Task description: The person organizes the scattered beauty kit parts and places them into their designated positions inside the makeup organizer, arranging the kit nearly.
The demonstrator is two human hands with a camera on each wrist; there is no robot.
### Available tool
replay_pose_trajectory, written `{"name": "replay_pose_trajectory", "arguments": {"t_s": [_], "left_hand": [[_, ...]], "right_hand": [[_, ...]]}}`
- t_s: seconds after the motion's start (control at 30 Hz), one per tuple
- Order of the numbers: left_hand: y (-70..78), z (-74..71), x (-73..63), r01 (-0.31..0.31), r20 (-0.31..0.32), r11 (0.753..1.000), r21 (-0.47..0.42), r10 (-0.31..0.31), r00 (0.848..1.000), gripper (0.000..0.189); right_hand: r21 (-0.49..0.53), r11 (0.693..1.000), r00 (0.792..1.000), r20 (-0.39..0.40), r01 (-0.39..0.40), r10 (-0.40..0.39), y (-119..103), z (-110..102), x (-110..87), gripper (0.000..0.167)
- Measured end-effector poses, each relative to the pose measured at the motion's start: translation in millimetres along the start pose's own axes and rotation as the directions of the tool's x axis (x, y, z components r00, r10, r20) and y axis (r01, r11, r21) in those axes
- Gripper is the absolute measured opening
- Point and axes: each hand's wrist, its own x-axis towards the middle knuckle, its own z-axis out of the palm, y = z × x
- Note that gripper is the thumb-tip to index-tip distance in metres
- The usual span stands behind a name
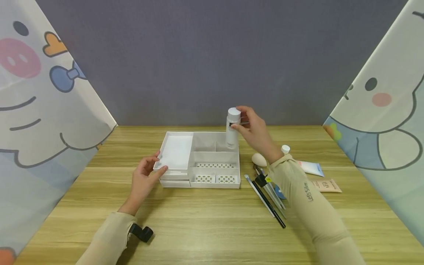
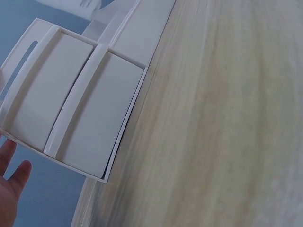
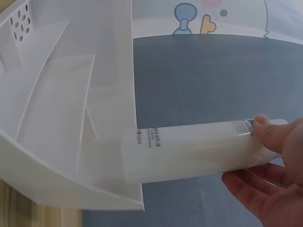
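Observation:
My right hand (image 1: 256,132) grips a white bottle (image 1: 231,132) with a white cap near its top, thumb in front and fingers behind. The bottle stands upright, its base at the back right compartment of a white desktop organizer (image 1: 214,159). In the right wrist view the base of the bottle (image 3: 189,150) overlaps the compartment wall; whether it touches the floor is hidden. At the organizer's left side, my left hand (image 1: 143,180) rests its fingers and thumb by the front corner. Two drawer fronts (image 2: 97,111) appear closed in the left wrist view.
Right of the organizer lie an egg-shaped makeup sponge (image 1: 259,159), several makeup brushes and pencils (image 1: 261,197), a blue item (image 1: 279,192), a white and blue tube (image 1: 313,168) and a beige tube (image 1: 328,185). A white cap (image 1: 285,149) shows behind the right sleeve.

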Motion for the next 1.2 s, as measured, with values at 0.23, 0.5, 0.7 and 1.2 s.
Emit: {"name": "replay_pose_trajectory", "arguments": {"t_s": [0.23, 0.5, 0.7, 1.2], "left_hand": [[0.1, 0.0, -0.4, -0.002, 0.001, 1.000, 0.003, 0.002, 1.000, 0.031], [0.3, -0.3, -1.0, -0.015, -0.012, 1.000, -0.006, 0.015, 1.000, 0.031], [0.3, 0.6, -0.8, -0.022, -0.014, 1.000, -0.017, 0.022, 1.000, 0.031], [-0.6, 0.7, -0.8, -0.017, -0.011, 1.000, -0.010, 0.017, 1.000, 0.031]], "right_hand": [[0.039, 0.999, 1.000, -0.007, 0.015, -0.015, -0.3, 18.8, 6.6, 0.053], [0.071, 0.997, 1.000, 0.009, 0.022, -0.023, -7.8, 41.4, 10.8, 0.053], [0.082, 0.996, 1.000, 0.002, 0.026, -0.026, -8.2, 56.8, 15.6, 0.052], [0.115, 0.991, 0.998, -0.004, 0.065, -0.065, -6.9, 88.7, 24.6, 0.052]]}}
